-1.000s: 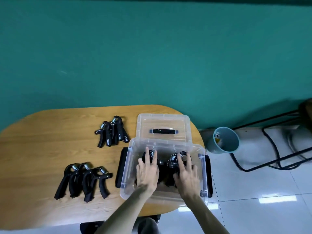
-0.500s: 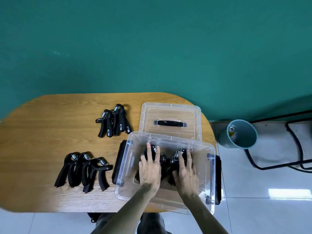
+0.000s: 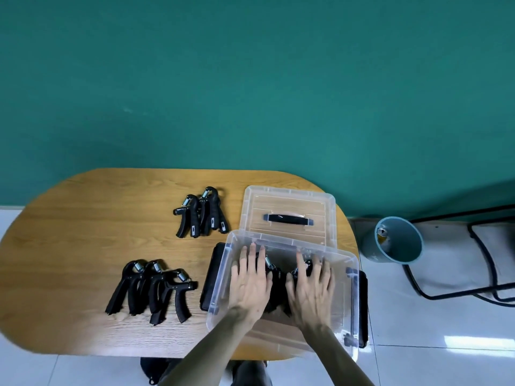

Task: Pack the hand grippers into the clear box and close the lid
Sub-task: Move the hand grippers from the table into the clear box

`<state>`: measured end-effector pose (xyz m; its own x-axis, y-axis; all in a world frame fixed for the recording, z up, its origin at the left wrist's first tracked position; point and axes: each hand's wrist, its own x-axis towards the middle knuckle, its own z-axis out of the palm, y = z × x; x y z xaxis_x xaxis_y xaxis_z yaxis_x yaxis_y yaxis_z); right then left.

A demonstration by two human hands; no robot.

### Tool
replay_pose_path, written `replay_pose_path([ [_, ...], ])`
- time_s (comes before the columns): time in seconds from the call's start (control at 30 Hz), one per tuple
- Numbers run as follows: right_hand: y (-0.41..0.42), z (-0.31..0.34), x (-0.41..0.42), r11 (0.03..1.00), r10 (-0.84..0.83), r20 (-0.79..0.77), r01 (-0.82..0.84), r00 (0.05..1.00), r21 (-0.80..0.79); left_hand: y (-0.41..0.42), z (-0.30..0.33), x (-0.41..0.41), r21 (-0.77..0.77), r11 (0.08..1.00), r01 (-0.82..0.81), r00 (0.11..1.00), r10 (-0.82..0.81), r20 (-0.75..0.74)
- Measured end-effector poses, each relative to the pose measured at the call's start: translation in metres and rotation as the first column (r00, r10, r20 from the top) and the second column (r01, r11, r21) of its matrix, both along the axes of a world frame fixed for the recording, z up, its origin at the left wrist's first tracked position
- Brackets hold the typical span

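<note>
The clear box [image 3: 344,257] stands open at the table's right end. Both my hands are inside it, lying flat on black hand grippers [image 3: 277,277] at the bottom. My left hand [image 3: 252,284] and my right hand [image 3: 312,288] have their fingers spread over the grippers, which are mostly hidden. The clear lid [image 3: 289,203] with a black handle lies flat just behind the box. Three hand grippers [image 3: 152,288] lie in a row on the table to the left. Another small cluster of hand grippers [image 3: 202,213] lies further back.
The wooden table [image 3: 69,218] has rounded ends and stands against a teal wall. The box's black side latches [image 3: 210,274] hang open on both sides. A teal bin [image 3: 395,240] and black chair legs [image 3: 487,260] stand on the tiled floor to the right.
My view has tilted and shifted, so the table sits lower in frame. My hands stay pressed on the grippers inside the box, fingers spreading slightly wider.
</note>
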<state>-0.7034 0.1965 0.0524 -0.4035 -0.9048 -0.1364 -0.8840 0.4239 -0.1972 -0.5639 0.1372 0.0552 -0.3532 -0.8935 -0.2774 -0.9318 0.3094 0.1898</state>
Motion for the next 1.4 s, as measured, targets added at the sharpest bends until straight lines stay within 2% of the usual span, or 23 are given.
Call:
replay_pose_path([
  [0.13, -0.016, 0.024, 0.023, 0.998, 0.037, -0.02, -0.038, 0.999, -0.059, -0.013, 0.028, 0.018, -0.008, 0.997, 0.083, 0.996, -0.082, 0.031],
  [0.33, -0.04, 0.054, 0.077, 0.983, 0.164, -0.094, -0.171, 0.982, -0.072, -0.034, 0.054, 0.079, -0.029, 0.999, 0.03, 0.999, -0.03, -0.023],
  [0.6, -0.073, 0.072, 0.191, 0.966, 0.257, -0.126, -0.25, 0.958, 0.066, -0.048, 0.058, 0.204, 0.005, 1.0, -0.013, 1.0, 0.013, -0.005],
  [0.8, -0.097, 0.077, 0.257, 0.964, 0.266, -0.141, -0.258, 0.954, 0.071, -0.067, 0.061, 0.274, 0.029, 0.999, -0.016, 1.0, 0.015, 0.011],
  [1.03, -0.125, 0.065, 0.291, 0.937, 0.337, -0.139, -0.318, 0.931, 0.144, -0.066, 0.03, 0.325, 0.182, 0.978, -0.099, 0.995, 0.097, 0.022],
  [1.23, -0.165, 0.01, 0.298, 0.912, 0.369, -0.127, -0.332, 0.921, 0.242, -0.071, -0.022, 0.335, 0.249, 0.962, -0.113, 0.993, 0.104, 0.051],
  [1.4, -0.197, -0.036, 0.303, 0.919, 0.351, -0.093, -0.324, 0.932, 0.227, -0.083, -0.067, 0.342, 0.252, 0.96, -0.125, 0.992, 0.114, 0.06],
])
